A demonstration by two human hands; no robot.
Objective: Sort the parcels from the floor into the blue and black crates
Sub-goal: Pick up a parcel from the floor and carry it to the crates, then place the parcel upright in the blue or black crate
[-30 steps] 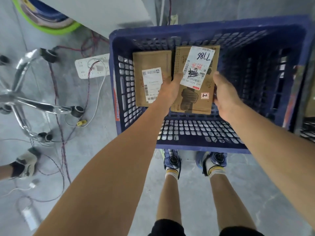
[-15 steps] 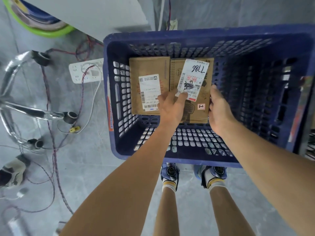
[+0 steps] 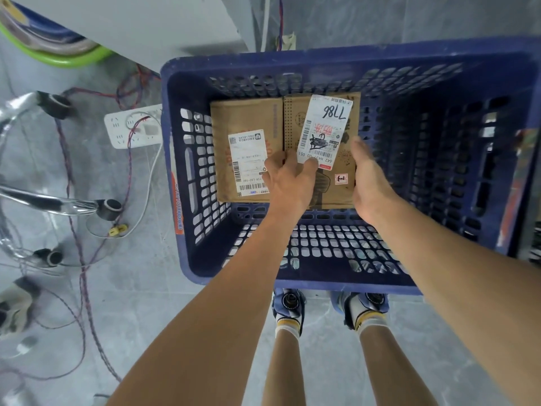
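A blue slotted crate (image 3: pixel 292 64) stands on the floor in front of my feet. Two brown cardboard parcels lie side by side at its far left. The left parcel (image 3: pixel 246 118) carries a white barcode label. The right parcel (image 3: pixel 345 183) bears a white label marked 7786. My left hand (image 3: pixel 289 183) grips that right parcel at its near left corner, fingers on the label's lower edge. My right hand (image 3: pixel 369 183) holds its right edge. The parcel sits low in the crate, against the left parcel.
Left of the crate, a white power strip (image 3: pixel 131 130), tangled cables (image 3: pixel 82 259) and a chrome chair base with castors (image 3: pixel 44 200) cover the grey floor. A grey and white shoe (image 3: pixel 14 303) shows at the left edge. A white panel (image 3: pixel 131 22) overhangs top left.
Both hands have lowered the 7786 parcel deeper into the crate, next to the left parcel. The view has shifted so the crate sits lower and more to the right in frame.
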